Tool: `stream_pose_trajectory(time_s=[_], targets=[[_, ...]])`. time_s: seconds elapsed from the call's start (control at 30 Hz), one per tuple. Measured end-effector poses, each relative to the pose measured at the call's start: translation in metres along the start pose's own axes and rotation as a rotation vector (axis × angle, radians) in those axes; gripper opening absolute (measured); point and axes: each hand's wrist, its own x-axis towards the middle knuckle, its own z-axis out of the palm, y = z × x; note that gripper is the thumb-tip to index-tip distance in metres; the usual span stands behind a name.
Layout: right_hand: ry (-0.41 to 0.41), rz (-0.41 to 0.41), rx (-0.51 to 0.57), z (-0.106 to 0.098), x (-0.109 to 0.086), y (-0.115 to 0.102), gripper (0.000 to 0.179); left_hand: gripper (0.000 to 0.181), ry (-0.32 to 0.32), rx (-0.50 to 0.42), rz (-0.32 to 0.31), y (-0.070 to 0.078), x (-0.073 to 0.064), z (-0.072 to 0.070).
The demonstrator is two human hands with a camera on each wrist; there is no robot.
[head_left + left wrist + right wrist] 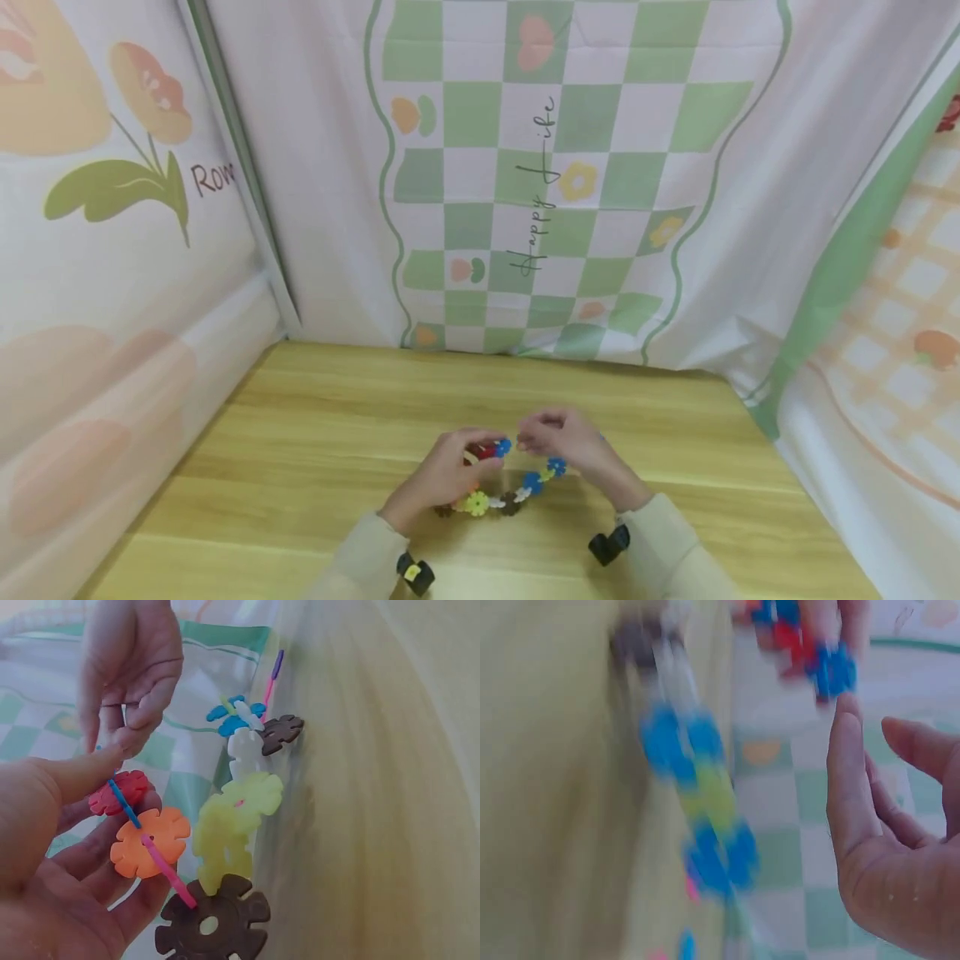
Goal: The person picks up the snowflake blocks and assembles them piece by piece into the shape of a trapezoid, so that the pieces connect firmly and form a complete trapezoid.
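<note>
A chain of flower-shaped plastic discs [477, 503], linked through their slots, curves over the table below both hands. My left hand [453, 467] holds one end of it between thumb and fingers. In the left wrist view, a red disc [109, 796], an orange disc [135, 855] and a dark brown disc [244, 930] run down beside its fingers. A blue disc [832, 671] sticks out at the held end. My right hand [573, 442] is just right of that end, thumb apart from the fingers, one fingertip close by the blue disc. Blue and yellow discs [709, 799] blur past in the right wrist view.
The wood-grain table [337, 400] extends around the hands. A checkered curtain [570, 108] stands along its back edge, with printed cloth walls [135, 275] on the left and right. Each wrist carries a black strap-on device [609, 546].
</note>
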Motion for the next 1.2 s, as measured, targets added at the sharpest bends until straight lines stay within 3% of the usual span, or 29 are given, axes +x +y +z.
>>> stream_pose_trajectory(time_s=[0.2, 0.3, 0.43, 0.7, 0.97, 1.2], targets=[[0.073, -0.037, -0.361, -0.039, 0.025, 0.003, 0.033, 0.039, 0.015, -0.085, -0.068, -0.001, 0.002, -0.001], [0.070, -0.044, -0.583, -0.045, 0.038, 0.015, 0.026, 0.038, 0.021, -0.104, -0.091, -0.003, 0.001, -0.001], [0.013, -0.073, -0.706, -0.044, 0.051, 0.034, 0.024, 0.037, 0.022, -0.115, -0.106, -0.004, 0.001, 0.000], [0.069, -0.071, -0.734, -0.038, 0.061, 0.049, 0.017, 0.033, 0.028, -0.123, -0.089, -0.004, 0.001, 0.001], [0.119, -0.079, -0.563, -0.038, 0.049, 0.044, 0.009, 0.036, 0.043, -0.123, -0.076, -0.003, 0.001, 0.000], [0.086, -0.172, -0.448, -0.029, 0.030, 0.027, 0.014, 0.038, 0.063, -0.121, -0.062, 0.000, 0.001, -0.004]])
